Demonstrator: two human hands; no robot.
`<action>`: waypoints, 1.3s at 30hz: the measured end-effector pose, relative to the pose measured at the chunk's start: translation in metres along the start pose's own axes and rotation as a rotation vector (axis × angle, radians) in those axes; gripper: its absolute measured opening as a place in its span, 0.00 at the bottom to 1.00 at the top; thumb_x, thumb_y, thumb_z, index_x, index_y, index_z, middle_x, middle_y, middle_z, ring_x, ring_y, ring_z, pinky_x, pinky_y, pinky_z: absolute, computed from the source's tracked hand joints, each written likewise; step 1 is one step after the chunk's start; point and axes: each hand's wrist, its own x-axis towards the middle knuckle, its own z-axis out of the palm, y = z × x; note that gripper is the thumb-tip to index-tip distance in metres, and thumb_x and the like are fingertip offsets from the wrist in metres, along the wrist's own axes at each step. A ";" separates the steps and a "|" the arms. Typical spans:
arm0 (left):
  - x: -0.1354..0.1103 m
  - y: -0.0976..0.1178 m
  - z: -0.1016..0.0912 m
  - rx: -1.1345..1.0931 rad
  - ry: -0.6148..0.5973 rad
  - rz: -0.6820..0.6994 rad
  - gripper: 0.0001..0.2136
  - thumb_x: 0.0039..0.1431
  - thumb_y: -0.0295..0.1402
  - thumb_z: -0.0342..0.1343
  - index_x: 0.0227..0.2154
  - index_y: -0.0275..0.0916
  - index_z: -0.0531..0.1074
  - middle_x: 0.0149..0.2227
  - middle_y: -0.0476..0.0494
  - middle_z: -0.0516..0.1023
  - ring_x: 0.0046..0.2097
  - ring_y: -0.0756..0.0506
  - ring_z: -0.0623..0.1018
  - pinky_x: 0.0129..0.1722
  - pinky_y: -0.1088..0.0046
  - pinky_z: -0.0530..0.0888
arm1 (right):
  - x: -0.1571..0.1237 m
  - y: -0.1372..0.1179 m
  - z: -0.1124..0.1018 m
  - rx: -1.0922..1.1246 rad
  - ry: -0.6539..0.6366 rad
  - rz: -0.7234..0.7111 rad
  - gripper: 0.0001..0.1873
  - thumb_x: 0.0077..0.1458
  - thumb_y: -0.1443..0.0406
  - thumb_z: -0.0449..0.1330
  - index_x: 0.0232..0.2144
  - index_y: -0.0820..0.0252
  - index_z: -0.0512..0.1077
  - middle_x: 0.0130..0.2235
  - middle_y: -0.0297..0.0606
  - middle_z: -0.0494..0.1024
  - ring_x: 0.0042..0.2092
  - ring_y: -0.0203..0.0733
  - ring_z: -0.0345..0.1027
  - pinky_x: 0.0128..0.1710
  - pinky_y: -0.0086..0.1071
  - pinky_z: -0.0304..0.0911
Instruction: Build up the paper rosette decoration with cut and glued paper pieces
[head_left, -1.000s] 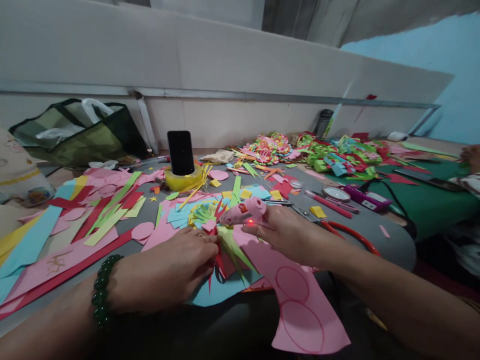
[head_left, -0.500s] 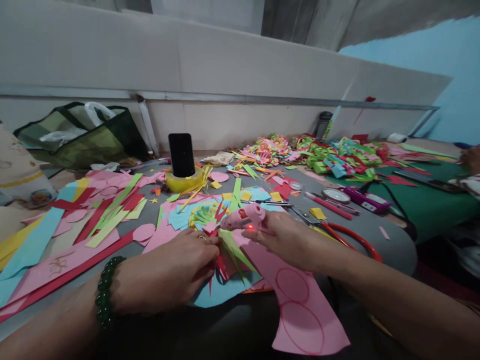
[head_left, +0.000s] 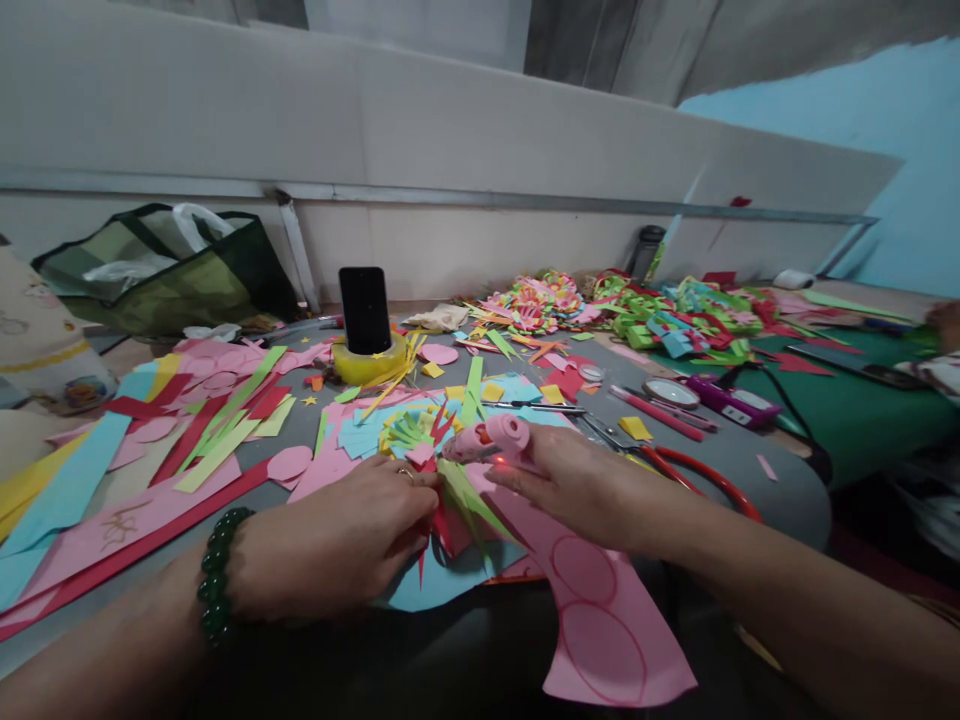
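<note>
My right hand (head_left: pixel 581 485) is wrapped round a pink glue gun (head_left: pixel 487 440) whose red light glows; its nozzle points left at a paper piece of red and green spikes (head_left: pixel 454 505). My left hand (head_left: pixel 337 545), with a ring and a green bead bracelet (head_left: pixel 217 575) at the wrist, pinches that spiked piece against the grey table (head_left: pixel 780 480). Under the hands lie a blue sheet (head_left: pixel 435 585) and a pink sheet with drawn circles (head_left: pixel 600 630).
A black phone (head_left: pixel 365 308) stands in a yellow tape roll (head_left: pixel 367 362). Coloured paper strips (head_left: pixel 187 430) cover the left. Red-handled scissors (head_left: pixel 697 470), a pink pen (head_left: pixel 652 410) and finished paper flowers (head_left: pixel 540 295) lie right. A green bag (head_left: pixel 165 265) sits back left. Another person's hand (head_left: pixel 943 325) shows far right.
The glue gun and my right hand have dropped slightly lower toward the spiked paper piece. My left hand keeps its pinch in the same place.
</note>
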 end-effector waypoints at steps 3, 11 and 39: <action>0.000 -0.001 0.001 -0.021 -0.006 -0.007 0.09 0.61 0.26 0.46 0.33 0.39 0.71 0.37 0.43 0.74 0.41 0.45 0.72 0.44 0.67 0.68 | 0.004 -0.004 -0.007 -0.017 -0.027 0.000 0.18 0.60 0.53 0.51 0.33 0.58 0.73 0.29 0.37 0.73 0.29 0.39 0.64 0.28 0.29 0.55; -0.002 -0.001 0.002 -0.051 0.012 0.006 0.09 0.60 0.25 0.46 0.34 0.39 0.71 0.36 0.45 0.75 0.40 0.45 0.72 0.42 0.69 0.68 | 0.012 -0.024 -0.026 -0.158 -0.101 -0.089 0.15 0.60 0.56 0.50 0.36 0.58 0.71 0.31 0.37 0.75 0.29 0.37 0.65 0.27 0.28 0.53; 0.001 -0.006 0.006 -0.048 0.056 0.006 0.07 0.57 0.25 0.47 0.31 0.38 0.70 0.34 0.43 0.75 0.37 0.45 0.73 0.39 0.69 0.68 | 0.018 -0.020 -0.044 -0.063 0.404 -0.184 0.15 0.57 0.57 0.55 0.25 0.59 0.70 0.18 0.28 0.61 0.20 0.30 0.50 0.20 0.27 0.47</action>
